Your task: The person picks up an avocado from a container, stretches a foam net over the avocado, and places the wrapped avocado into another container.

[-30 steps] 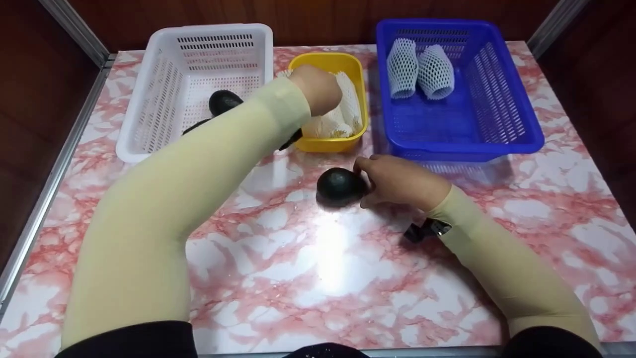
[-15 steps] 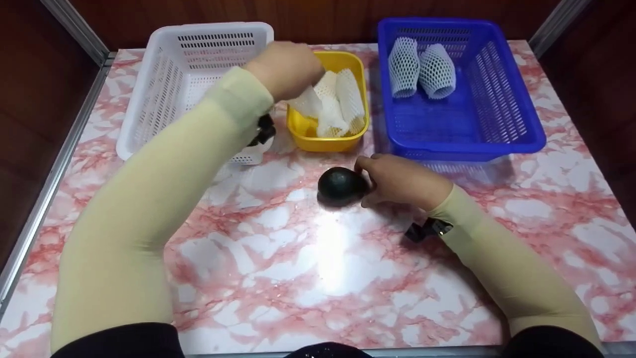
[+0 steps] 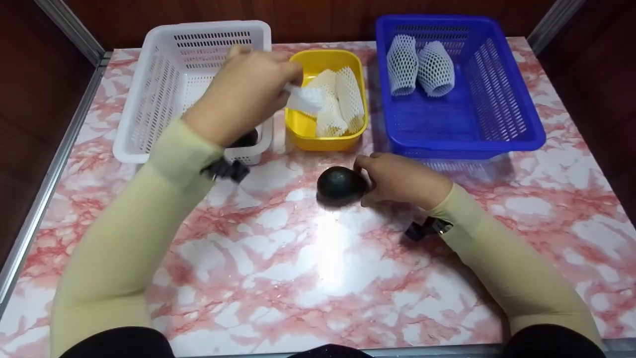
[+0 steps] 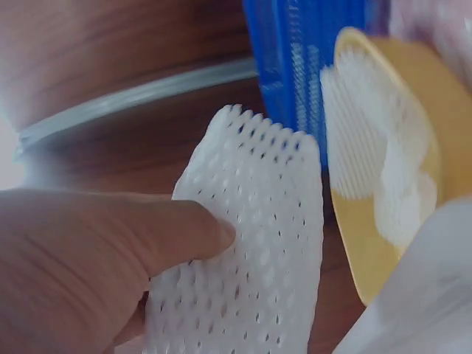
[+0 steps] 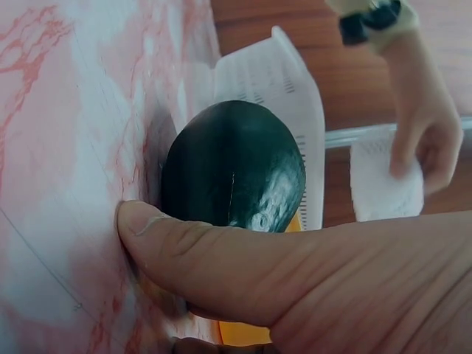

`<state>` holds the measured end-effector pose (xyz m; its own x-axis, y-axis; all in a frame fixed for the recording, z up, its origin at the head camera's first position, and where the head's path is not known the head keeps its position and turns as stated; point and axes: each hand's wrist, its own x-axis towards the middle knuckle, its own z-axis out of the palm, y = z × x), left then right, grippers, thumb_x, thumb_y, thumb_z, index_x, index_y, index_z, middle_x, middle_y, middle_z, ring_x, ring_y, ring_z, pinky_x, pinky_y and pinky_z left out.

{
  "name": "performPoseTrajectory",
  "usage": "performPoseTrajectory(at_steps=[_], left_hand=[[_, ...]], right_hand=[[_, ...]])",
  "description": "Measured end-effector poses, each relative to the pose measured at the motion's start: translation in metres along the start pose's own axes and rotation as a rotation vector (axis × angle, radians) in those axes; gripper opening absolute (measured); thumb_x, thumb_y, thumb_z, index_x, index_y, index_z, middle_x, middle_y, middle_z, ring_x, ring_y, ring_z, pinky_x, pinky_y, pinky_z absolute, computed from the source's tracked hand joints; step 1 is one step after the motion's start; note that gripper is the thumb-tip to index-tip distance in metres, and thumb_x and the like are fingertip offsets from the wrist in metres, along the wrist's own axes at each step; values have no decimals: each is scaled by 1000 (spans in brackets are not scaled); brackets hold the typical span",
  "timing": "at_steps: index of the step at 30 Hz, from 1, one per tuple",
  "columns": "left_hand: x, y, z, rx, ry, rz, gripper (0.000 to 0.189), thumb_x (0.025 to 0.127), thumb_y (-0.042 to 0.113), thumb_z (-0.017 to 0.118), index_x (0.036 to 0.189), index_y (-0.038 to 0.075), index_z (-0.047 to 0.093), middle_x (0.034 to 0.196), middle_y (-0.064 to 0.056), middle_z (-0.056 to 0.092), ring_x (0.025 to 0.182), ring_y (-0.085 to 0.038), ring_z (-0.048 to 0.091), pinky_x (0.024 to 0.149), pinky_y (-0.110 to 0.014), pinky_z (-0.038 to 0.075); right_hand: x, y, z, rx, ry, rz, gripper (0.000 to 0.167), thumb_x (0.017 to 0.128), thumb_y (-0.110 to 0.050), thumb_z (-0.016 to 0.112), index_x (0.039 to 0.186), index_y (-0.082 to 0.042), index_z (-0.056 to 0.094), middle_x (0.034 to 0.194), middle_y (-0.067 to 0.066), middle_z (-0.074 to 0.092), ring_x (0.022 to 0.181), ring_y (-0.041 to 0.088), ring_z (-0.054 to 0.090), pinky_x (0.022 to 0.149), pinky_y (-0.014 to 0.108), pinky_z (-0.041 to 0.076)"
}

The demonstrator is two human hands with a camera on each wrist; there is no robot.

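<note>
My left hand (image 3: 248, 89), raised over the white basket's right side, pinches a white foam net sleeve (image 4: 258, 243). In the left wrist view the thumb presses flat on the mesh, and the sleeve's open end points away from the hand. On the table, a dark green avocado (image 3: 339, 184) lies on its side, its rounded end facing left. Fingers and thumb of my right hand (image 3: 402, 181) grip its narrower right end. The right wrist view shows the thumb along the avocado (image 5: 232, 166), while the other fingers are mostly hidden.
A white basket (image 3: 208, 25) stands at the back left, with a dark fruit partly visible behind the left wrist. Beside it, a yellow bin (image 3: 325, 144) holds more foam sleeves (image 3: 350, 99). Two sleeved items (image 3: 436, 69) lie in the blue basket (image 3: 462, 145) at back right.
My left hand has come out of the yellow bin, lifting a foam net sleeve, and has moved left and nearer. The right hand and avocado have stayed in place.
</note>
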<state>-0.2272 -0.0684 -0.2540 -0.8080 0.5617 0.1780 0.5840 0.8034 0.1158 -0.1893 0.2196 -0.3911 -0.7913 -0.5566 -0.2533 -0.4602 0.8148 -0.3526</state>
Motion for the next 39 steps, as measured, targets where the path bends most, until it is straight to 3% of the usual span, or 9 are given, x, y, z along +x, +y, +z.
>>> performPoseTrajectory(at_steps=[3, 6, 12, 18, 24, 30, 34, 37, 39], left_hand=[[-25, 1, 10, -69, 140, 91, 16, 103, 7, 72, 118, 6, 77, 119, -12, 79, 109, -35, 75, 114, -63, 51], [-48, 4, 26, -110, 245, 212, 11, 100, 4, 74, 110, 1, 74, 107, -15, 76, 95, -34, 72, 90, -43, 62], [-78, 10, 60, -51, 228, 343, 14, 93, -9, 69, 97, 1, 60, 88, -13, 56, 76, -28, 50, 68, -33, 48], [-91, 13, 86, 34, 100, 314, 21, 88, -6, 75, 99, 6, 62, 89, -11, 58, 76, -30, 59, 62, -39, 51], [-92, 15, 103, 79, -41, 269, 16, 94, -6, 70, 98, 9, 67, 94, -12, 65, 74, -31, 63, 59, -42, 54], [-99, 9, 108, 45, -301, 177, 11, 94, -2, 70, 91, 9, 68, 87, -13, 69, 73, -34, 64, 65, -48, 55], [-100, 6, 103, -37, -456, 111, 22, 93, 18, 80, 82, 11, 62, 80, -9, 65, 71, -32, 62, 71, -50, 54], [-96, 5, 101, -75, -484, 92, 33, 97, 38, 80, 86, 12, 63, 80, -7, 64, 72, -31, 63, 74, -51, 55], [-94, 3, 102, -88, -466, 103, 33, 100, 39, 77, 95, 9, 64, 80, -9, 65, 74, -32, 65, 74, -51, 56]], right_hand=[[0, 0, 1, -5, 2, -1, 53, 82, -23, 97, 124, -11, 67, 100, 10, 72, 89, 27, 66, 82, 47, 58], [0, 0, 1, -13, 7, -7, 53, 81, -23, 97, 124, -11, 67, 99, 9, 72, 88, 27, 66, 82, 46, 57], [1, -1, 2, -8, 7, -16, 54, 81, -23, 97, 124, -11, 67, 97, 8, 71, 87, 27, 66, 80, 45, 56], [1, 0, 5, -9, 10, -30, 56, 81, -23, 97, 126, -10, 67, 96, 9, 70, 86, 27, 65, 80, 45, 56], [0, -1, 4, 4, 15, -13, 56, 81, -23, 97, 127, -13, 67, 99, 8, 71, 88, 25, 66, 80, 45, 58], [0, -4, 3, -11, 2, -8, 57, 82, -24, 97, 128, -12, 65, 99, 8, 69, 89, 26, 64, 81, 45, 56], [0, -5, 1, -18, -6, -5, 59, 82, -25, 97, 129, -11, 64, 99, 9, 68, 89, 26, 64, 80, 45, 56], [0, -5, 0, -14, 0, -7, 58, 82, -25, 97, 128, -11, 64, 97, 9, 68, 88, 25, 64, 78, 45, 56], [-1, -4, 0, -8, 0, -5, 58, 82, -24, 97, 128, -12, 65, 96, 9, 69, 87, 25, 64, 77, 44, 56]])
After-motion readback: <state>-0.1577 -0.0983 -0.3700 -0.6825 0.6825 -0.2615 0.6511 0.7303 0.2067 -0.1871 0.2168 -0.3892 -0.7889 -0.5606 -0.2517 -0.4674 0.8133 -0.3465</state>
